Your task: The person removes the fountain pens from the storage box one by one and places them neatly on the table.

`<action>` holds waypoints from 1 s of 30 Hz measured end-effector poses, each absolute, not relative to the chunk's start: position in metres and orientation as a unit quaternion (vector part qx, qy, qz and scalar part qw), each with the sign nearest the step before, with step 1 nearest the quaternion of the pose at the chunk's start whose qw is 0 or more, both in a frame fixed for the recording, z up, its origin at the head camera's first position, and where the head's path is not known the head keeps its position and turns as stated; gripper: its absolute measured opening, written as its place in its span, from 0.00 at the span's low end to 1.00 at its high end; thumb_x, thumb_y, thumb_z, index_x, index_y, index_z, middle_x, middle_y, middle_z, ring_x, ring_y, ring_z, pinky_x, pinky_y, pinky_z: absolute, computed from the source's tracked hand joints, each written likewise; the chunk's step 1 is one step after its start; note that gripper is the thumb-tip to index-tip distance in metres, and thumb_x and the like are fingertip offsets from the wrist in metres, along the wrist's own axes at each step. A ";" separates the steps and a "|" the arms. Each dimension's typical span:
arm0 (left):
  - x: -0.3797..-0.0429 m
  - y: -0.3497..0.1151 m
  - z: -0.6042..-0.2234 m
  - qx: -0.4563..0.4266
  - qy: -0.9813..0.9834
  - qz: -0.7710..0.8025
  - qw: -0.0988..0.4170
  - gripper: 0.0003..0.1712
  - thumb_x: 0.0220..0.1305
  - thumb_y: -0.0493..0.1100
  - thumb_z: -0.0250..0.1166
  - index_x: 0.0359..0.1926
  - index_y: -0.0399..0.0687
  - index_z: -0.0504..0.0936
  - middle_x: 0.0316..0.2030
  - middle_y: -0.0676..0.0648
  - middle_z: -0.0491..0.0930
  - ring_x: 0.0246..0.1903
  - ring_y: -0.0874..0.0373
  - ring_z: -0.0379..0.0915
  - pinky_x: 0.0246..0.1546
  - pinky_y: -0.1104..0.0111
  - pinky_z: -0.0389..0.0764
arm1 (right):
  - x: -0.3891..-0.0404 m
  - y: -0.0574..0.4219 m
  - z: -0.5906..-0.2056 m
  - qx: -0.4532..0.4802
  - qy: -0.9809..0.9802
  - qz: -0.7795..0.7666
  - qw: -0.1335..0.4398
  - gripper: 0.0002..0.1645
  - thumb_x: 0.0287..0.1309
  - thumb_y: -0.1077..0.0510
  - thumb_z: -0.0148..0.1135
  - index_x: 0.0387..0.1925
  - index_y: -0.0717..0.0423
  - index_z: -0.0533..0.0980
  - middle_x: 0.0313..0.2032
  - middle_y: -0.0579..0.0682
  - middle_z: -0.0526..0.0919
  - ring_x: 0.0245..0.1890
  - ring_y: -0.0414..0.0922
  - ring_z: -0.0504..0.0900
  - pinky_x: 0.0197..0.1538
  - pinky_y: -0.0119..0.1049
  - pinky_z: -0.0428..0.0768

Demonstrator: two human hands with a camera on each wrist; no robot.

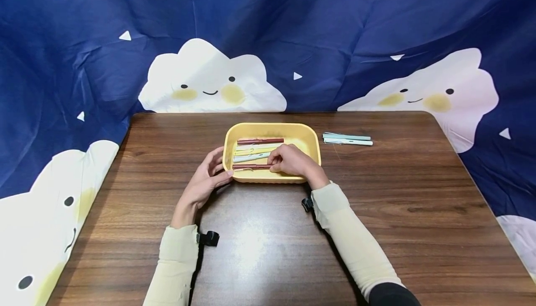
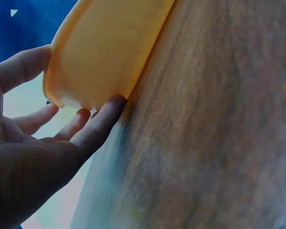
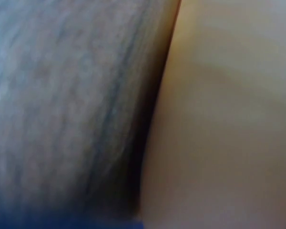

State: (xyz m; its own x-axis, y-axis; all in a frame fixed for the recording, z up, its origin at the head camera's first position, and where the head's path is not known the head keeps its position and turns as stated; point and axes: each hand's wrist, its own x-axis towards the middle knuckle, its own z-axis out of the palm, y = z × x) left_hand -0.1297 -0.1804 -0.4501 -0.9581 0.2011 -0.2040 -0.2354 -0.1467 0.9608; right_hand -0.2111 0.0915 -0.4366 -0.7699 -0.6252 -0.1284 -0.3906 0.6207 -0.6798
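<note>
A yellow plastic tray (image 1: 313,145) stands on the wooden table. Against its left end rests my left hand (image 1: 201,182), thumb at the front corner, fingers spread along the wall; in the left wrist view its fingertips touch the tray's outside (image 2: 105,52). My right hand (image 1: 293,159) reaches over the front rim and pinches the right end of a dark red pen (image 1: 249,167). Behind that pen lie a pale blue pen (image 1: 249,157), a yellow pen (image 1: 256,151), a partly seen white pen (image 1: 251,147) and another dark red pen (image 1: 261,141).
Right of the tray, a teal pen (image 1: 349,137) and a light blue pen (image 1: 349,142) lie side by side on the table (image 1: 410,203). A blue curtain (image 1: 318,27) with clouds hangs behind the table. The right wrist view is blurred, with the tray wall (image 3: 229,95) close up.
</note>
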 end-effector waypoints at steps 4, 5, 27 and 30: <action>-0.131 -0.181 -0.450 -0.012 0.633 0.760 0.144 0.47 0.65 0.25 0.63 0.79 0.45 0.52 0.71 0.34 0.59 0.67 0.40 0.61 0.51 0.64 0.83 | -0.212 0.092 -0.436 -0.291 0.883 -0.324 0.176 0.03 0.57 0.65 0.72 0.34 0.56 0.86 0.27 0.43 0.82 0.30 0.38 0.77 0.39 0.34 0.78; -0.131 -0.181 -0.450 -0.011 0.633 0.760 0.145 0.47 0.65 0.25 0.63 0.79 0.45 0.52 0.71 0.34 0.59 0.67 0.40 0.61 0.51 0.64 0.83 | -0.212 0.092 -0.436 -0.291 0.883 -0.324 0.176 0.03 0.57 0.65 0.72 0.34 0.56 0.86 0.27 0.43 0.82 0.30 0.38 0.77 0.39 0.34 0.78; -0.130 -0.179 -0.449 -0.017 0.634 0.759 0.147 0.46 0.65 0.25 0.63 0.79 0.45 0.52 0.72 0.35 0.59 0.67 0.41 0.61 0.54 0.61 0.82 | -0.213 0.099 -0.428 -0.260 0.872 -0.372 0.184 0.02 0.59 0.66 0.71 0.34 0.58 0.85 0.28 0.44 0.83 0.30 0.39 0.77 0.39 0.32 0.78; -0.130 -0.179 -0.449 -0.018 0.633 0.760 0.146 0.46 0.65 0.25 0.63 0.79 0.45 0.52 0.72 0.36 0.59 0.68 0.40 0.61 0.55 0.60 0.81 | -0.213 0.103 -0.424 -0.257 0.873 -0.372 0.182 0.02 0.60 0.66 0.71 0.35 0.59 0.85 0.28 0.45 0.83 0.30 0.40 0.77 0.39 0.33 0.77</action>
State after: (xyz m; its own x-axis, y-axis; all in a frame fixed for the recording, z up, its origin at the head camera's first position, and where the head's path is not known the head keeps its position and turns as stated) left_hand -0.1296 -0.1791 -0.4486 -0.9566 0.2000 -0.2118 -0.2444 -0.1554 0.9571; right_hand -0.2130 0.1033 -0.4238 -0.8016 -0.5844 -0.1263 -0.3140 0.5912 -0.7429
